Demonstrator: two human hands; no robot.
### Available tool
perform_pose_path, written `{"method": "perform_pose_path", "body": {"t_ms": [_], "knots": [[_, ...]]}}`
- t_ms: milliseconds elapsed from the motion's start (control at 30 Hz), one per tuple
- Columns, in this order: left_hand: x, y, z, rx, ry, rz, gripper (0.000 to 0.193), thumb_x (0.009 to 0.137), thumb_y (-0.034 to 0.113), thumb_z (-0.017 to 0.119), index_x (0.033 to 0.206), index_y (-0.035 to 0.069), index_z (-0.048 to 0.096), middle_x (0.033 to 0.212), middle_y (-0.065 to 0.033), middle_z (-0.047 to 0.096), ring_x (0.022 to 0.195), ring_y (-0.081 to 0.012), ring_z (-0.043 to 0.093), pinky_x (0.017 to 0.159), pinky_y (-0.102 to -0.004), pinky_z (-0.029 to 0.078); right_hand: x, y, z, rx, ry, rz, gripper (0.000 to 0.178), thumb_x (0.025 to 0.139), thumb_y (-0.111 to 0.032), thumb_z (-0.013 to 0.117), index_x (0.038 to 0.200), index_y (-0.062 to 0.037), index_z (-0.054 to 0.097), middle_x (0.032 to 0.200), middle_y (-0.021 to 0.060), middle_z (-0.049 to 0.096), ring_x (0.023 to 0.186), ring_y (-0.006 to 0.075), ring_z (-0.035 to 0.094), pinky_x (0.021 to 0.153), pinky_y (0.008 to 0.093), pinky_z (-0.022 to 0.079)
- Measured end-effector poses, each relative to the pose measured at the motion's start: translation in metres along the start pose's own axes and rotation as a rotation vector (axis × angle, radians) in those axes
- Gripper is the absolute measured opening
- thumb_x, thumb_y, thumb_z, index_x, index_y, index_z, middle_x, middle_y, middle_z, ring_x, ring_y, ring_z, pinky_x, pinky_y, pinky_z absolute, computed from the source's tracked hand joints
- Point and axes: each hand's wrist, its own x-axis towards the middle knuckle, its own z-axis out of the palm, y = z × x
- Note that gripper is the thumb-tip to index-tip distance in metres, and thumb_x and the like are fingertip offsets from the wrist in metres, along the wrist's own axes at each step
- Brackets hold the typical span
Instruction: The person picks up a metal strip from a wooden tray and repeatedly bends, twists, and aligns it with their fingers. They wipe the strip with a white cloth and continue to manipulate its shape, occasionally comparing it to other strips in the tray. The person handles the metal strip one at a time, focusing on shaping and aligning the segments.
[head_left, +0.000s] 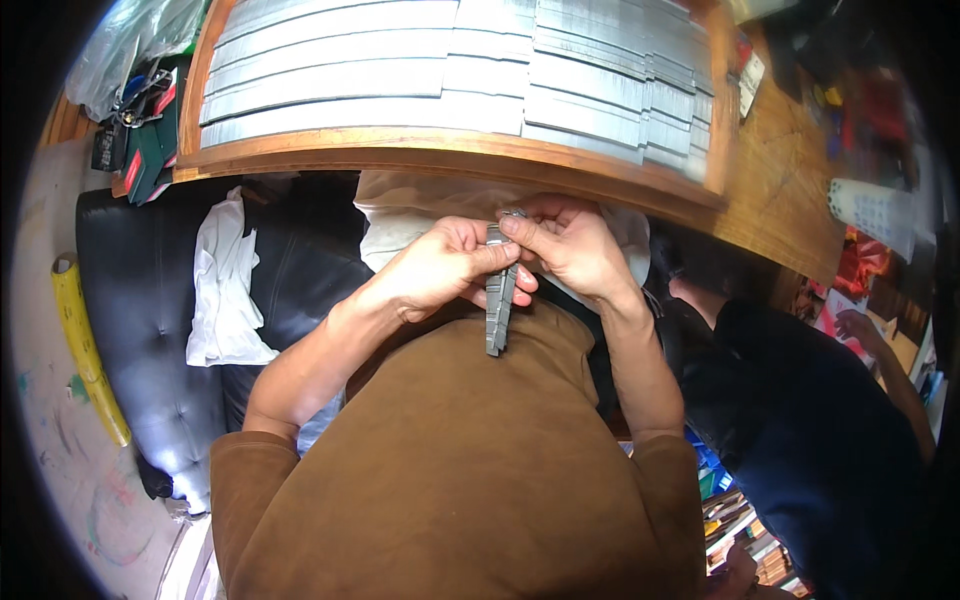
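In front of my chest, my left hand (445,265) is closed around a narrow stack of thin grey metal strips (497,315). The stack hangs down past the fingers, its edges slightly stepped. My right hand (575,248) is closed at the upper end of the stack, with thumb and forefinger pinched on a small metallic piece (514,213). Whether that piece belongs to the strips, I cannot tell. Just beyond my hands is a wooden tray (400,138) holding overlapping rows of flat grey pieces (340,75).
A white cloth (385,215) lies under the tray's edge. On the black padded seat (130,270) rests a white plastic bag (228,290). To the right sits another person in dark clothes (800,430); a patterned cup (868,207) stands near the wooden table (785,160).
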Motion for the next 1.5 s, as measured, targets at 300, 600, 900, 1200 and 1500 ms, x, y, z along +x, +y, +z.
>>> {"method": "perform_pose_path", "body": {"t_ms": [300,600,900,1200,1500], "knots": [[0.000,0.007,-0.012,-0.220,0.288,0.145,0.027,0.105,0.019,0.052,0.112,-0.006,0.059,0.104,-0.0174,0.070,0.095,-0.0252,0.073,0.080,-0.0339,0.064,-0.049,-0.002,0.022,-0.250,0.118,-0.041,0.027,0.086,-0.016,0.081,0.093,0.0007,0.061,0.081,0.0038,0.064,0.069,0.0062,0.061,0.056,0.0196,0.047],[0.002,0.003,-0.008,-0.204,0.295,0.208,0.023,0.104,0.016,0.054,0.114,-0.005,0.057,0.101,-0.0152,0.069,0.093,-0.0226,0.072,0.081,-0.0329,0.064,-0.048,0.009,0.035,-0.456,0.167,-0.203,0.028,0.079,-0.013,0.082,0.094,-0.0014,0.061,0.091,0.0078,0.068,0.077,0.0165,0.065,0.068,0.0298,0.051],[0.002,-0.002,-0.018,-0.157,0.221,0.197,0.026,0.102,0.017,0.057,0.118,-0.003,0.058,0.106,-0.0163,0.071,0.093,-0.0229,0.073,0.082,-0.0349,0.063,-0.048,0.012,0.040,-0.443,0.239,-0.217,0.024,0.080,-0.008,0.077,0.095,-0.0009,0.059,0.091,0.0091,0.069,0.074,0.0169,0.066,0.064,0.0289,0.051],[0.004,-0.002,-0.019,-0.099,0.189,0.158,0.027,0.102,0.019,0.058,0.119,-0.002,0.060,0.105,-0.0138,0.073,0.090,-0.0199,0.073,0.078,-0.0323,0.063,-0.054,0.002,0.050,-0.508,0.269,-0.205,0.019,0.079,0.002,0.069,0.094,0.0008,0.058,0.089,0.0120,0.065,0.072,0.0216,0.067,0.059,0.0314,0.054],[0.004,-0.002,-0.020,-0.113,0.208,0.162,0.028,0.102,0.019,0.058,0.118,-0.004,0.060,0.101,-0.0151,0.072,0.091,-0.0227,0.073,0.079,-0.0338,0.063,-0.057,0.004,0.044,-0.541,0.211,-0.313,0.013,0.083,0.006,0.067,0.095,0.0030,0.062,0.088,0.0111,0.064,0.070,0.0191,0.067,0.061,0.0295,0.054]]}}
